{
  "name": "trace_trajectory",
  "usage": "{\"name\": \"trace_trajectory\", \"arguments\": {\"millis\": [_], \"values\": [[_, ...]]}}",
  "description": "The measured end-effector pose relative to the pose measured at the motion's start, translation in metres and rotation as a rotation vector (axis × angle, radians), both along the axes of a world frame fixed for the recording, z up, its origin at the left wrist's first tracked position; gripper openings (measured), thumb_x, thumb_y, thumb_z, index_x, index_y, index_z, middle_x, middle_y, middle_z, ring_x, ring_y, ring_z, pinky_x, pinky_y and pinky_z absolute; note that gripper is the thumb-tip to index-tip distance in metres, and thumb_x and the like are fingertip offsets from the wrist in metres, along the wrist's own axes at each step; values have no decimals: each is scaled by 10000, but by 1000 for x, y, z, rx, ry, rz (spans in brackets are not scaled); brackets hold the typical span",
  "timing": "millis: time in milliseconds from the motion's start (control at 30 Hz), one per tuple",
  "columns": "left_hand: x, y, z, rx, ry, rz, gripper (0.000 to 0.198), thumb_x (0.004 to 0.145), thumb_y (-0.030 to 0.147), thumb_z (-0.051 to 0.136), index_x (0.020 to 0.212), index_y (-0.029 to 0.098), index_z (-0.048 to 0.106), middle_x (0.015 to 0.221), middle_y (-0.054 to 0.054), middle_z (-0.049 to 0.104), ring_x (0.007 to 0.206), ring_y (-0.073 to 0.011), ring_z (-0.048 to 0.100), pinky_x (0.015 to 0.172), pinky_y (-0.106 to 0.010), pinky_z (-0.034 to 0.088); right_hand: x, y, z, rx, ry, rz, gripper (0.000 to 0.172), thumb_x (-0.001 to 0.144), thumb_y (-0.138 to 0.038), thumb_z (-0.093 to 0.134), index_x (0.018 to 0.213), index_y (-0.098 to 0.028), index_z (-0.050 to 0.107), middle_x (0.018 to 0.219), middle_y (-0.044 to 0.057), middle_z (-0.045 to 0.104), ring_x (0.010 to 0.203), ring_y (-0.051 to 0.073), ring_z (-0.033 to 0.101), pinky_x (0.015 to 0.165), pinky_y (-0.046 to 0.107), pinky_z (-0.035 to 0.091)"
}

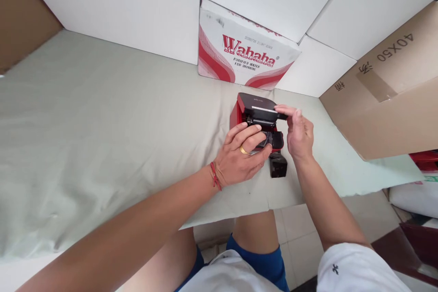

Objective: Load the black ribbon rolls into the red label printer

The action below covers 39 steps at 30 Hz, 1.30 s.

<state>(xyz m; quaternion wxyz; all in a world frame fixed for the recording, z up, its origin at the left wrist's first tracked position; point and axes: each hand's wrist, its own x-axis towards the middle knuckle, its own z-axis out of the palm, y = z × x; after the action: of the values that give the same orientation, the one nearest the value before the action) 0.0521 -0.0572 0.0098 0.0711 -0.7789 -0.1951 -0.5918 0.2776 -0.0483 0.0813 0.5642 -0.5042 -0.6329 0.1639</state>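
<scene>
A small red and black device (234, 118) with a curved black top (256, 100) stands on the cloth-covered table, its front opened out. My left hand (239, 155) lies over the opened front part. Its fingers are bent onto the black inner piece, and what is under the fingertips is partly hidden. At the device's right side, my right hand (300, 134) has finger and thumb closed at the edge of the raised black flap (263, 113). A small black box-shaped piece (278, 165) sits on the cloth just in front of the device.
Behind the device stands a white and red Wahaha water carton (253, 54), with white boxes (137, 4) around it. A brown cardboard box (386, 86) is on the right. The pale green cloth (119, 123) covers the table up to its front edge, near my legs.
</scene>
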Motion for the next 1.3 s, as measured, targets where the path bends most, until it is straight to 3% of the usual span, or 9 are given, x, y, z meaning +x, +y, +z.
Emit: {"name": "trace_trajectory", "arguments": {"millis": [133, 367, 433, 600, 800, 933, 1033, 1133, 1300], "values": [[0, 0, -4, -28, -6, -6, 317, 1119, 228, 734, 1405, 351, 796, 1419, -46, 886, 1557, -268, 774, 1428, -530, 545, 2, -21, -17, 73, -188, 15, 605, 1234, -774, 579, 1149, -328, 980, 1303, 91, 951, 1368, 329, 877, 1326, 636, 645], [-18, 16, -1, -361, -34, -139, 549, 1267, 382, 500, 1811, 354, 568, 1584, -78, 883, 1588, -301, 802, 1563, -582, 307, -3, -19, -37, 158, -182, -50, 592, 1279, -673, 510, 1149, -326, 971, 1285, 83, 953, 1370, 317, 880, 1297, 647, 671], [-23, 20, 2, -417, -80, -187, 547, 1295, 400, 454, 1831, 357, 554, 1502, -61, 923, 1507, -284, 846, 1529, -567, 348, -3, -20, -37, 159, -180, -30, 561, 1282, -643, 516, 1159, -338, 970, 1286, 77, 952, 1367, 318, 879, 1294, 654, 671], [-27, 21, 12, -577, -163, -268, 495, 1322, 425, 414, 1747, 347, 656, 1378, -63, 963, 1337, -282, 899, 1267, -543, 570, -3, -23, -35, 128, -201, -47, 604, 1273, -674, 491, 1109, -340, 968, 1233, 88, 954, 1318, 339, 885, 1260, 677, 676], [-31, 20, 13, -761, -204, -355, 406, 1295, 506, 542, 1610, 325, 725, 1330, -93, 954, 1388, -326, 887, 1275, -577, 641, -5, -33, -34, 123, -270, -30, 553, 1267, -657, 492, 1248, -338, 944, 1334, 96, 935, 1400, 348, 849, 1284, 664, 660], [-34, 27, 6, -736, -266, -413, 366, 1273, 445, 601, 1607, 343, 710, 1430, -82, 917, 1419, -303, 877, 1308, -539, 657, -10, -46, -35, 306, -400, 61, 506, 1269, -574, 479, 1387, -361, 922, 1351, 89, 916, 1368, 355, 829, 1271, 663, 644], [-40, 40, -3, -691, -305, -357, 504, 1200, 538, 729, 1677, 384, 670, 1672, -90, 802, 1618, -343, 758, 1412, -579, 589, -12, -51, -37, 414, -451, 107, 466, 1262, -500, 503, 1405, -368, 926, 1243, 80, 923, 1261, 341, 818, 1122, 602, 685], [-46, 58, -15, -776, -290, -319, 821, 1075, 708, 860, 1792, 492, 523, 1942, -78, 562, 1855, -419, 513, 1482, -678, 503, -11, -53, -41, 344, -482, 70, 522, 1250, -554, 478, 1343, -382, 962, 1180, 85, 928, 1144, 347, 795, 1011, 600, 679], [-55, 79, -37, -962, -235, -474, 1093, 1032, 713, 894, 1912, 599, 256, 2096, -28, 296, 1993, -406, 240, 1551, -733, 397, -9, -55, -44, 357, -469, 39, 506, 1239, -521, 490, 1274, -404, 982, 1136, 69, 934, 1037, 330, 767, 959, 593, 666]]}}
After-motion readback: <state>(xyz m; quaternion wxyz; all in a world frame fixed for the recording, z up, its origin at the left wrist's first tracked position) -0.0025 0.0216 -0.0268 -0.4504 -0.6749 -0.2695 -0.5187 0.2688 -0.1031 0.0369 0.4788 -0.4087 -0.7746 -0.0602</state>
